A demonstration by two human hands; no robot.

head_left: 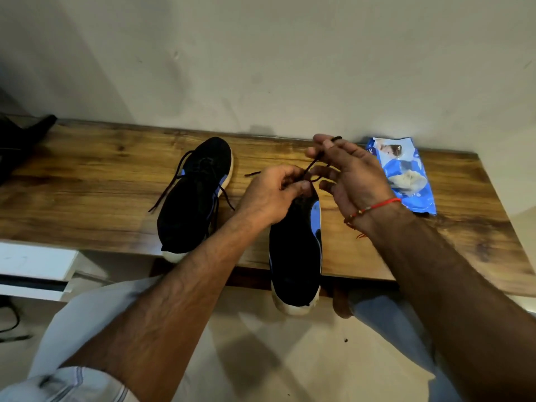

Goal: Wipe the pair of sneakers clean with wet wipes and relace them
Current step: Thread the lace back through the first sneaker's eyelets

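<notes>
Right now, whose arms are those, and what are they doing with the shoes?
There is no machine here. The arms belong to a person wearing a camera on their head, so the single picture looks forward and down, just as their own eyes would. A wooden table stands against a wall. Two black sneakers lie on it: the left sneaker with its laces hanging loose, and the right sneaker, whose end sticks out over the table's near edge. The left hand and the right hand both pinch the dark shoelace of the right sneaker, working on lacing it. To the right lies a blue wet wipes packet, which nobody is touching.
</notes>
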